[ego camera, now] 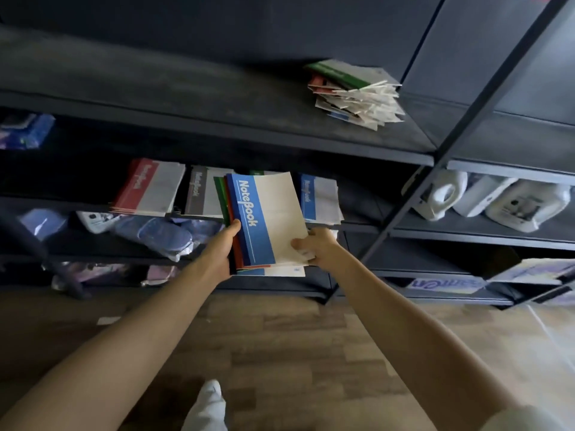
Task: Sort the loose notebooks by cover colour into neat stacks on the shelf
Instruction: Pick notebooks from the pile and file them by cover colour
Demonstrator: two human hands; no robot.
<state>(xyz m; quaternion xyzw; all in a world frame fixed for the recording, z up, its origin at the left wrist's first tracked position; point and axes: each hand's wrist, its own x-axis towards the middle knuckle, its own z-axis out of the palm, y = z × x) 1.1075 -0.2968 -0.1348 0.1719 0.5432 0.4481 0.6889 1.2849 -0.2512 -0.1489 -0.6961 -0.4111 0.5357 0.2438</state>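
Both my hands hold a bundle of notebooks (267, 219) in front of the middle shelf; the top one has a blue spine band reading "NoteBook", with red and green covers under it. My left hand (222, 247) grips the spine side, thumb on top. My right hand (317, 245) pinches the bundle's lower right corner. On the middle shelf (361, 227) lie a red stack (147, 188), a grey-brown stack (200, 191) and a blue stack (320, 197). A messy pile of mixed notebooks (354, 93) sits on the upper shelf (217, 119).
White plastic jugs (494, 200) stand on the right-hand shelf unit behind a dark metal upright (435, 163). Blue and purple packets (158, 233) fill the lower left shelves. Below is a wooden floor (295, 353), with my white-socked foot (207, 405) at the bottom.
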